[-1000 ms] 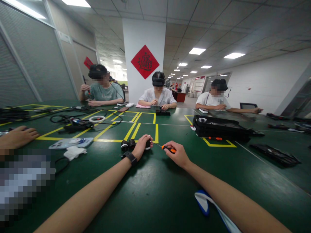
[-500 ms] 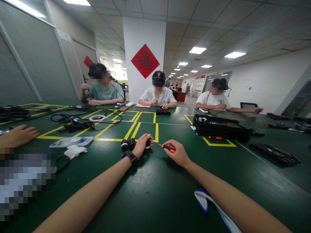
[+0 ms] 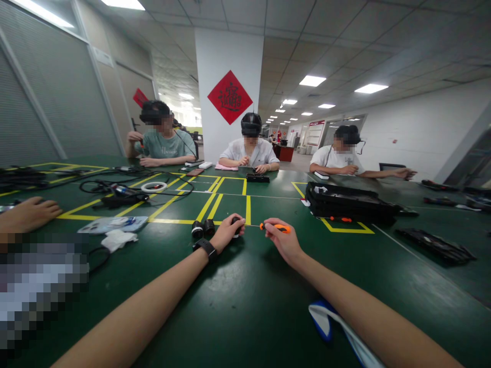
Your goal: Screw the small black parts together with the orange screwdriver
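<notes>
My left hand (image 3: 227, 232) is closed around a small black cylindrical part with a white band (image 3: 237, 233), mostly hidden by the fingers. In my right hand (image 3: 284, 243) is an orange and black screwdriver (image 3: 282, 228), gripped by its handle. Its thin shaft lies nearly level and points left, with the tip at the part in my left fingers. Whether the tip sits in a screw is too small to tell. Just left of my left hand stand two similar black cylinders, one with a white band (image 3: 197, 230) and one darker (image 3: 209, 227).
Stacked black cases (image 3: 349, 202) stand on the right, with an orange-handled tool (image 3: 340, 220) before them. A blue-white strap (image 3: 326, 322) lies by my right forearm. Leftward are a tissue (image 3: 118, 239), a pale flat case (image 3: 95, 225), cables and another person's hand (image 3: 30, 214). Three people sit opposite.
My right hand and the screwdriver have shifted slightly right, and the shaft has become more level. My left hand has turned a little and moved slightly right with the part.
</notes>
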A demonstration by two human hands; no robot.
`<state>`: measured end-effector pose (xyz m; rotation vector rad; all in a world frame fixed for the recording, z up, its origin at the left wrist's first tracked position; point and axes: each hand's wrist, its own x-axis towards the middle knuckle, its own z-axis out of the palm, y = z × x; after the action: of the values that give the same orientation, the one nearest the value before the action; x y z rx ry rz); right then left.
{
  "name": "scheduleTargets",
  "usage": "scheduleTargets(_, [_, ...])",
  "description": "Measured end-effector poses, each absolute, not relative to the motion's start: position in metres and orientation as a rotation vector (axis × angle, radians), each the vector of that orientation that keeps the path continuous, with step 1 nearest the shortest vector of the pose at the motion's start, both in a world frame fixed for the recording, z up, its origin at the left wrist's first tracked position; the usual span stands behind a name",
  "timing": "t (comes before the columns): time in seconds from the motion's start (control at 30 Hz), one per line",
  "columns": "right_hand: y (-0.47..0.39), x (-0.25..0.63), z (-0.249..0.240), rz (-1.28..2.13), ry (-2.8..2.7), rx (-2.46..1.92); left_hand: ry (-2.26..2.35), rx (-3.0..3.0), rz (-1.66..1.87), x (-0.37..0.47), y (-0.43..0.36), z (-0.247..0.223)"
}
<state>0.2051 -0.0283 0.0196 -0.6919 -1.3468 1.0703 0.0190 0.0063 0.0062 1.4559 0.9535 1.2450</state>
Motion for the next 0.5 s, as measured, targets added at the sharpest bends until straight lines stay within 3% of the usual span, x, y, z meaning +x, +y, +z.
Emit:
scheduleTargets(0.2, [-0.047,0.203,0.024,0.689,-1.745,-0.789,0.872,1.437,1.187,0.018,0.006,0.007])
scheduleTargets(0.5, [-0.05,0.202,0.023,0.488,-1.84,-0.758,0.825,1.426,1.198,0.018,0.005,0.007])
